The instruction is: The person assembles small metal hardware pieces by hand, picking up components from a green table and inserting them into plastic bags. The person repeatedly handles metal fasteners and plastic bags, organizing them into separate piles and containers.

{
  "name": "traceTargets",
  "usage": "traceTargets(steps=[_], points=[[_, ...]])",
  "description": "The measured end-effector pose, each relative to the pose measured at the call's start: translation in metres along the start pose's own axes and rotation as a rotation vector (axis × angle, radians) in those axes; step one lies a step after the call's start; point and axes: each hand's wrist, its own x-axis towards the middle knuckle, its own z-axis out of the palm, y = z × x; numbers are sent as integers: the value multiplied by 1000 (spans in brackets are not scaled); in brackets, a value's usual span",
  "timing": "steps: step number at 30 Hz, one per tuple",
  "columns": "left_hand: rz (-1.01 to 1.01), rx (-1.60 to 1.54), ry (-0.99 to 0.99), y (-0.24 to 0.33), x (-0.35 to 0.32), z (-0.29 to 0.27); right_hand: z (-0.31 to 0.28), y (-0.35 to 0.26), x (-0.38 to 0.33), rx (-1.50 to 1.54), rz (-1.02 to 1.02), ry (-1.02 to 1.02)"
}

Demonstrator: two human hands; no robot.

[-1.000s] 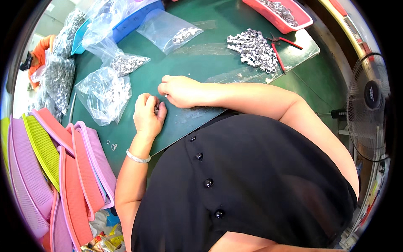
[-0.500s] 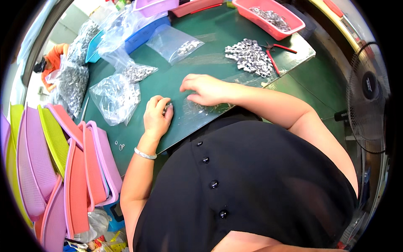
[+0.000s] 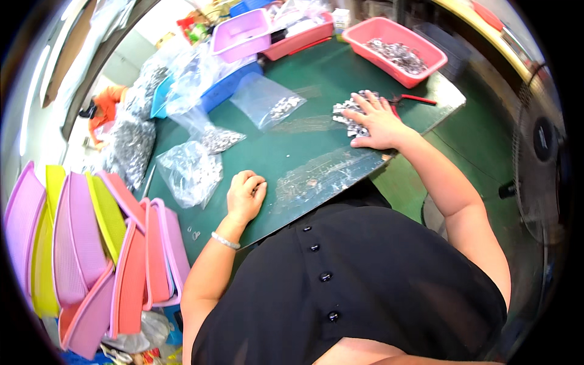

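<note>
My right hand [image 3: 380, 126] lies with fingers spread on a pile of small silvery metal pieces [image 3: 344, 125], covering much of it. Behind that hand is a red-handled pair of pliers [image 3: 420, 99], partly hidden by it. My left hand [image 3: 244, 199] rests on the green table [image 3: 267, 152] near its front edge, fingers curled closed. A bit of something dark shows between thumb and fingers, too small to name. To the left of this hand is a clear plastic bag [image 3: 190, 173] with small pale pieces inside.
Another clear bag [image 3: 267, 100] and a pink bin [image 3: 395, 58] of metal pieces stand farther back. Stacked coloured baskets [image 3: 79, 237] crowd the left side. A black fan [image 3: 541, 146] is at the right. One person in orange [image 3: 108, 109] is at the far left.
My right hand has moved right and away from me, from beside the left hand onto the metal pieces, its fingers spreading. My left hand stays closed on the table. The view has shifted.
</note>
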Motion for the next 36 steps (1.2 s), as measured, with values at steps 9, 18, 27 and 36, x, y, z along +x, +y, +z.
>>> traceTargets(steps=[9, 18, 27, 36], points=[[61, 33, 82, -1, 4, -1, 9, 4, 9, 76, -87, 181], [9, 15, 46, -4, 9, -2, 5, -3, 14, 74, -100, 219], [-68, 34, -50, -2, 21, -10, -1, 5, 27, 86, -115, 125], [-141, -14, -176, -9, 33, -16, 3, 12, 26, 93, -107, 20]])
